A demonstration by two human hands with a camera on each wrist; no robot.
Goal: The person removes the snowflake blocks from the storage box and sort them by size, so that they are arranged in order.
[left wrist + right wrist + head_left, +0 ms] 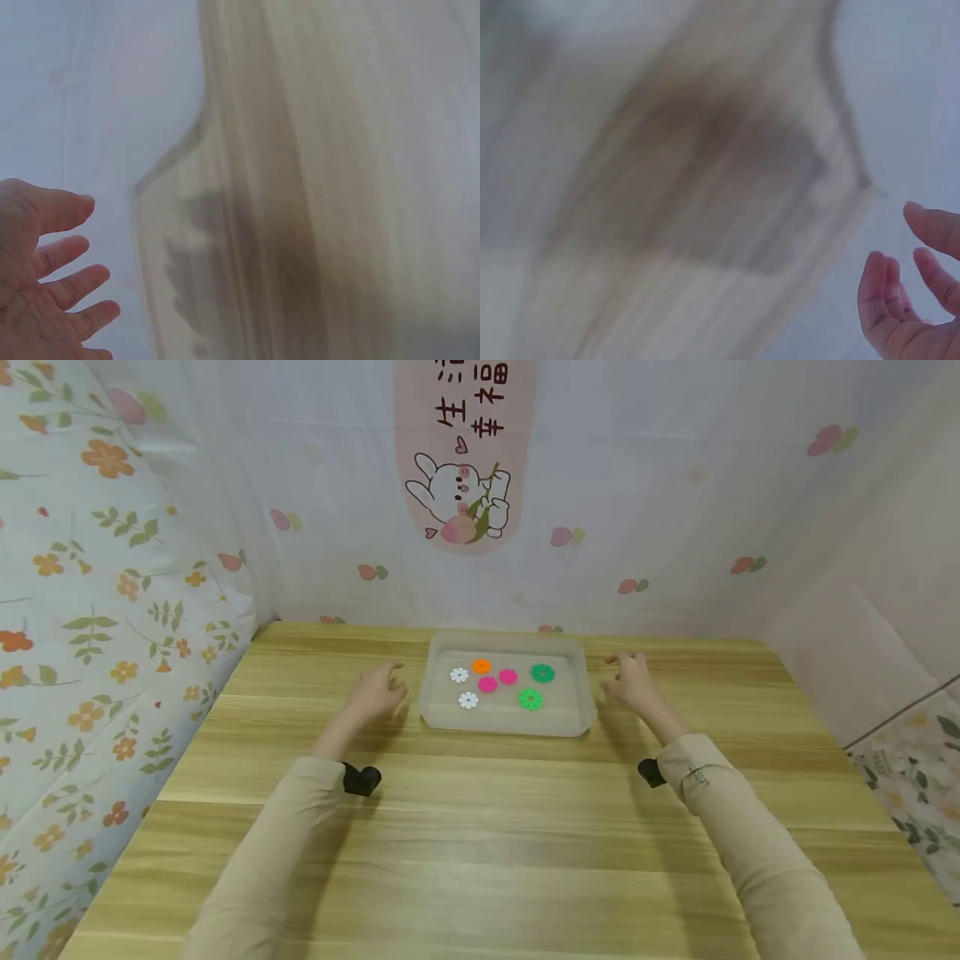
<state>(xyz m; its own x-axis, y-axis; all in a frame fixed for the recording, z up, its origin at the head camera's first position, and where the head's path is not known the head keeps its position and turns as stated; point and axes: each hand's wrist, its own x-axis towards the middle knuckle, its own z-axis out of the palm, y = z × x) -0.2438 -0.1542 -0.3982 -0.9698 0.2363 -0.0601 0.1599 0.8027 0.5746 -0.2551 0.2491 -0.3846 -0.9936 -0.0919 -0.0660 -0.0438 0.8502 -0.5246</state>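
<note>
Wood-grained desk (487,852) with soft sheen, white cloth backdrop (645,468) with pink rabbit panel (467,447), orange-flowered fabric (97,610) at left, pale cloth (862,568) at right

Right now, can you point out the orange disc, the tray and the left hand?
Orange disc (482,667): head view, on the middle of its face.
Tray (504,722): head view, on its near wall.
Left hand (377,693): head view, on the back of the hand.
</note>
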